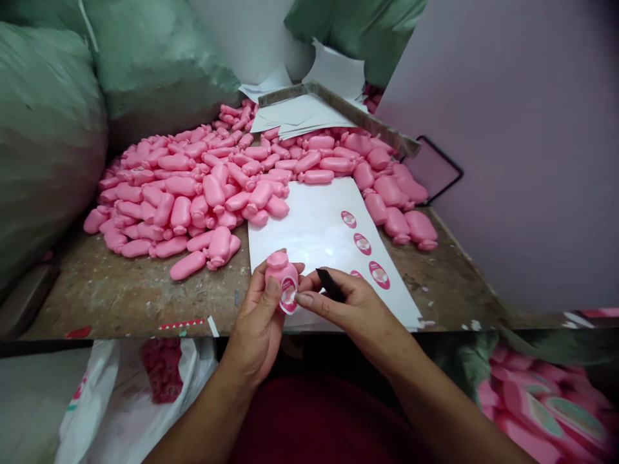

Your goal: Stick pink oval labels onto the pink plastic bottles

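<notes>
A small pink plastic bottle [278,263] stands tilted in my left hand [258,312], whose fingers and thumb wrap round it. An oval pink-and-white sticker [289,294] lies against the bottle's side. My right hand [353,306] is closed, its thumb and a fingertip at the sticker's right edge. A dark, flat, pointed tool [331,285] is also held among the right fingers. Under both hands lies a white sticker sheet [309,225], with several oval stickers [362,244] left along its right side. My wrists cover part of the sheet's lower edge.
Many pink bottles [184,187] are heaped across the wooden table [145,290]. White paper sheets [304,113] rest behind, beside a wooden frame [362,119]. Green sacks [155,58] bulge at the left. Below the table edge are a white bag [101,399] and more pink bottles [546,399].
</notes>
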Action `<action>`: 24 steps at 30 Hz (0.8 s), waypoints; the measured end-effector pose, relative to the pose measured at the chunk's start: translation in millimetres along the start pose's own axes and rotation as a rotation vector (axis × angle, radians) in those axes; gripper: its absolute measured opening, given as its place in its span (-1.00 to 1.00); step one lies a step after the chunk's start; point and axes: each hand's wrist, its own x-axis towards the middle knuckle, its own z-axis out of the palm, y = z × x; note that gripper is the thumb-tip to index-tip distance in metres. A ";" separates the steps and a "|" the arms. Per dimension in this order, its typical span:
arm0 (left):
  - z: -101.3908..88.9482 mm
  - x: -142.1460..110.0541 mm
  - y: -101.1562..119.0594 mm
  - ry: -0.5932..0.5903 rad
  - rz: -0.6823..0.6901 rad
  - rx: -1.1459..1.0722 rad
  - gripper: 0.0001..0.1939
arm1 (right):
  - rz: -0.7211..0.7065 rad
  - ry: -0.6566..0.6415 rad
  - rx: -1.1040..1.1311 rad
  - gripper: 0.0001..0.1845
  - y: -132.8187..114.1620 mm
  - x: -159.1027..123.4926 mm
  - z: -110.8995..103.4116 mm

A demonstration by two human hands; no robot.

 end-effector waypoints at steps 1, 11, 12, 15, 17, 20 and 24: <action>-0.4 -0.1 -0.3 0.003 0.006 0.002 -0.52 | 0.004 0.006 0.013 -0.70 1.1 -0.3 0.8; -6.5 -4.5 -2.5 -0.020 0.141 0.168 -0.58 | 0.047 0.028 0.209 -0.63 14.5 -1.9 5.1; -6.6 -4.3 -3.4 -0.008 0.126 0.150 -0.59 | 0.048 0.032 0.219 -0.63 14.2 -2.6 5.6; -8.0 -3.3 -5.4 0.030 0.176 0.188 -0.62 | 0.069 0.040 0.262 -0.62 10.3 -6.6 7.2; -9.2 -3.0 -5.1 0.041 0.287 0.272 -0.63 | 0.081 0.056 0.290 -0.60 6.7 -9.3 7.8; -10.2 -4.2 -1.5 0.041 0.419 0.344 -0.64 | 0.156 0.025 0.336 -0.57 4.1 -9.6 6.9; -12.6 -7.0 4.6 -0.014 0.384 0.366 -0.63 | 0.213 -0.083 0.326 -0.63 9.3 -3.2 2.6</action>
